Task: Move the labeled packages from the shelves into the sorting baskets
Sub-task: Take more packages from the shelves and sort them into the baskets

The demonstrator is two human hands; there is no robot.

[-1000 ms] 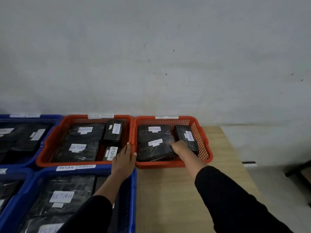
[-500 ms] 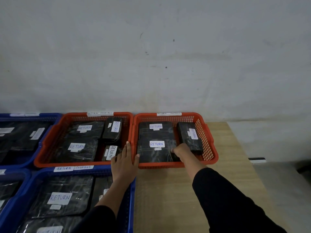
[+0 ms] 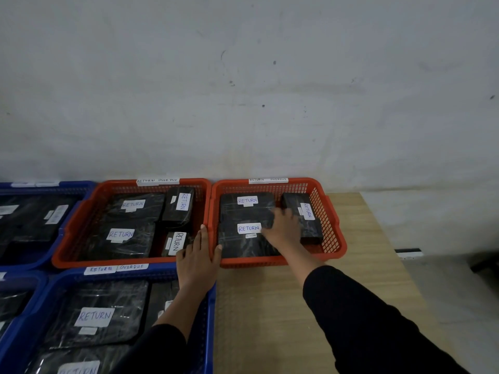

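With the flat left hand [image 3: 198, 261] bracing the red mesh plastic basket [image 3: 333, 225] at the bench's far edge, the right hand's [image 3: 283, 228] relaxed fingers should press the black film-wrapped RETURN-labelled package [image 3: 243, 241] snug inside.

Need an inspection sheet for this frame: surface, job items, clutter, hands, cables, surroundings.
Surface: wooden table, bare at right.
Job items: right red basket holds three black packages labeled RETURN; left red basket holds four; blue baskets also hold packages.
Clutter: nothing seen.
Hands: left hand rests flat where the red baskets meet; right hand is on the packages in the right red basket, grip unclear.
Cables: nothing seen.
Surroundings: scuffed white wall.
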